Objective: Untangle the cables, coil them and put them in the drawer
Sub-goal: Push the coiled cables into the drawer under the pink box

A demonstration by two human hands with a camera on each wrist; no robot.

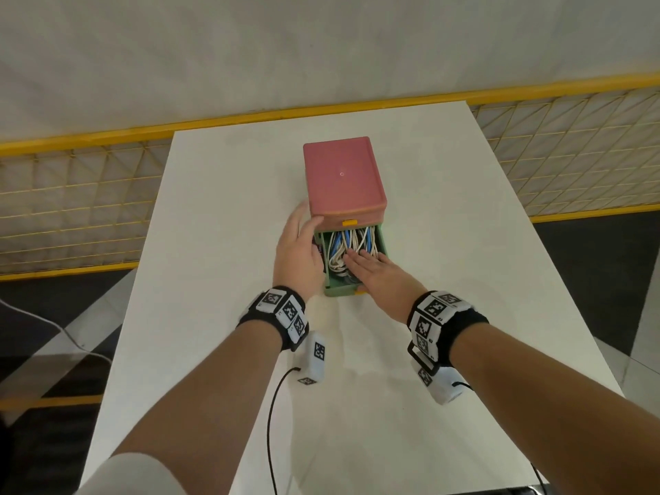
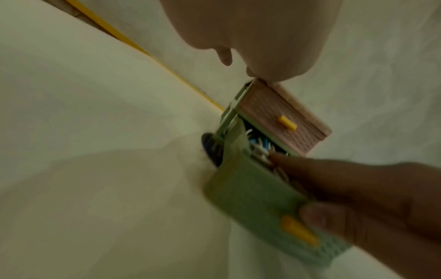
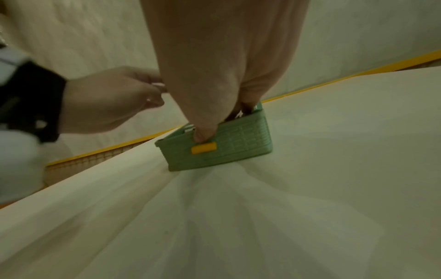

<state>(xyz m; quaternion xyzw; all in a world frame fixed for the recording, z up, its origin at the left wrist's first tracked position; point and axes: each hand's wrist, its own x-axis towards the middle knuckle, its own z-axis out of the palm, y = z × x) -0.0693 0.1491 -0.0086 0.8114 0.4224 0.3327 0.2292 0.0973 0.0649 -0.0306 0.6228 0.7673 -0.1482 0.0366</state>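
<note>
A small drawer box with a pink top [image 1: 343, 176] stands mid-table. Its green lower drawer [image 1: 341, 290] is pulled out and holds coiled white and blue cables [image 1: 351, 241]. My right hand [image 1: 371, 269] lies over the drawer with its fingers flat on the cables. Its thumb [image 2: 324, 217] presses the drawer front [image 3: 241, 147] beside the yellow handle [image 3: 204, 148]. My left hand [image 1: 303, 237] grips the box's left front corner, with its thumb on the shut pink upper drawer [image 2: 281, 120].
The box sits on a white table [image 1: 214, 209] with bare surface on all sides. A yellow mesh fence [image 1: 71, 194] runs behind it. A dark object [image 2: 210, 149] lies against the drawer's left wall. Black wrist-camera leads [image 1: 273, 423] trail near the front edge.
</note>
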